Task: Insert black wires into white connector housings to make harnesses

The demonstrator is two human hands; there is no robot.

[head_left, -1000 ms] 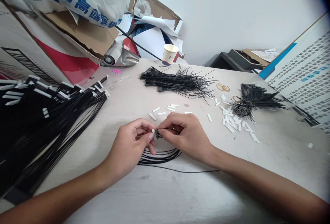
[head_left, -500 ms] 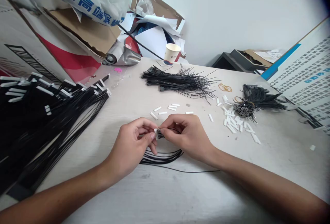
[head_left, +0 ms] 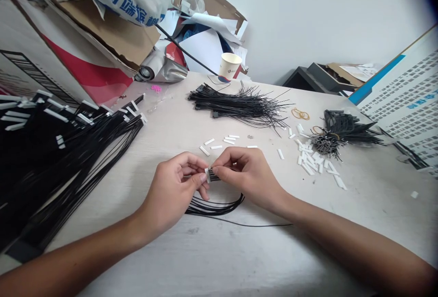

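My left hand [head_left: 173, 192] pinches a small white connector [head_left: 207, 175] between thumb and fingers. My right hand [head_left: 248, 174] pinches the thin black wires [head_left: 215, 205] that run into that connector; they loop down onto the table below both hands. One loose black wire [head_left: 260, 225] trails to the right under my right forearm. Both hands meet just above the white table [head_left: 219, 260].
A big heap of black wire harnesses with white connectors [head_left: 58, 146] fills the left. A pile of black wires [head_left: 239, 105], a paper cup [head_left: 229, 66], scattered white connectors [head_left: 311, 162], rubber bands [head_left: 300, 114] and a wire bundle [head_left: 338, 130] lie beyond. Cardboard boxes [head_left: 102, 37] stand at back left.
The hands have stayed together on the connector and wires, with only slight finger shifts. The view has tilted a little.
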